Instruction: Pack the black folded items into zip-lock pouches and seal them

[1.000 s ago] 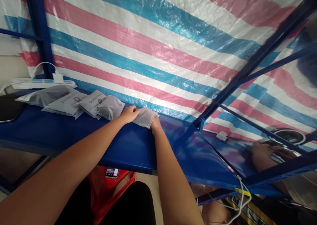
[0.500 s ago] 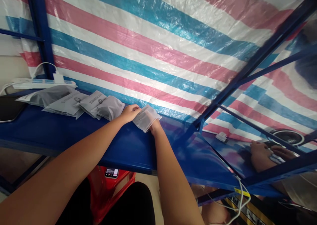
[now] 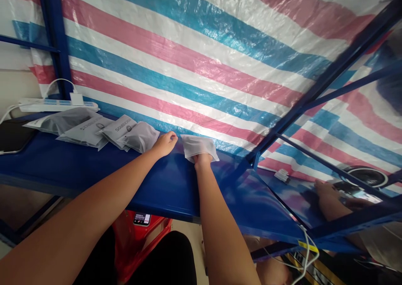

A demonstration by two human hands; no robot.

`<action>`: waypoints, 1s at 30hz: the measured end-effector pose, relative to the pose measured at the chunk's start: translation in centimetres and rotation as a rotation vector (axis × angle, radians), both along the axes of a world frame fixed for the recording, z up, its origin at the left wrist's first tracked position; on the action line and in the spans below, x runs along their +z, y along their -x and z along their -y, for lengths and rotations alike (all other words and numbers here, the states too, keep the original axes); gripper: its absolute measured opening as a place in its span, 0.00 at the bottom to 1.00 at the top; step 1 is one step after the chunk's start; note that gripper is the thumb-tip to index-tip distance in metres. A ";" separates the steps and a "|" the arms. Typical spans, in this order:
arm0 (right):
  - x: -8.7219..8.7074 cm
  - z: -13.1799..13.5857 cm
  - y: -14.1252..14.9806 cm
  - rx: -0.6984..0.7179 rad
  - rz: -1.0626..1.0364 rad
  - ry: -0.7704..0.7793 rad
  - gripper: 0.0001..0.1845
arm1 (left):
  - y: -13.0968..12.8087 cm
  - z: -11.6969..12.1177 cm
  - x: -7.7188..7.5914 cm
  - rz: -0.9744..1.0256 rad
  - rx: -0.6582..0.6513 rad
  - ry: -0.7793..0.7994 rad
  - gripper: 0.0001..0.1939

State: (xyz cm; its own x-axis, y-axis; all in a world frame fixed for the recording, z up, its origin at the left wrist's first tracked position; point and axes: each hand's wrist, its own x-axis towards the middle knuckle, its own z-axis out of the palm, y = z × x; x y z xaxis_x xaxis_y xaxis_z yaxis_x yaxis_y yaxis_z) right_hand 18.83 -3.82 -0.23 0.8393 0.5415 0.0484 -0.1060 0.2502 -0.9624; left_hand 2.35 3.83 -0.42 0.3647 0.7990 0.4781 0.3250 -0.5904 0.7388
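Note:
My right hand (image 3: 203, 159) is at a frosted plastic bag (image 3: 199, 146) above the blue table. Its fingers pass in or under the bag's near edge and are mostly hidden by the cloudy plastic; I cannot tell which. My left hand (image 3: 166, 144) is apart from that bag, a little to its left, fingers loosely curled with nothing in them. Beside it lies the nearest of several similar bags, a grey frosted bag (image 3: 143, 136). Another frosted bag (image 3: 117, 130) with dark printing lies further left.
A white power strip (image 3: 58, 105) with a plugged-in charger stands behind the bags. A dark phone or tablet (image 3: 14, 136) lies at the left edge. Another phone (image 3: 142, 219) rests on a red stool (image 3: 125, 234) below. Blue frame bars (image 3: 282, 126) rise on the right, beyond which a co-worker's hand (image 3: 328, 191) shows.
My left hand has let go of the bag's edge and stays nearly in place. My right hand has moved the bag rightward and turned it. The co-worker's hands have shifted slightly.

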 end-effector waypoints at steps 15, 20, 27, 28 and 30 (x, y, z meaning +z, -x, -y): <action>-0.1 0.9 -2.7 -0.334 -0.267 0.125 0.28 | -0.1 0.2 -0.2 -0.049 0.007 -0.040 0.09; 0.0 1.0 -2.7 -0.315 -0.271 0.128 0.28 | -0.1 0.1 -0.4 -0.049 -0.003 -0.042 0.09; 0.6 1.0 -2.6 -0.225 -0.302 0.122 0.27 | -0.2 0.1 -0.5 -0.052 -0.010 -0.041 0.09; 0.6 1.0 -2.4 -0.162 -0.309 0.124 0.25 | -0.2 0.1 -0.5 -0.054 -0.007 -0.043 0.10; 0.7 1.1 -1.7 0.023 -0.309 0.130 0.21 | -0.2 0.1 -0.5 -0.056 -0.005 -0.052 0.10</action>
State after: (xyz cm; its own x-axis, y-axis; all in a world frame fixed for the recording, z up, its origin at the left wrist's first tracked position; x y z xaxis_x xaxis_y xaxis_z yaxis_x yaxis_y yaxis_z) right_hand 20.57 -4.87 0.49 0.7909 0.5455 -0.2773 -0.4023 0.1220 -0.9073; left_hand 2.54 3.69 -0.88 0.3956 0.7722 0.4972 0.3623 -0.6287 0.6881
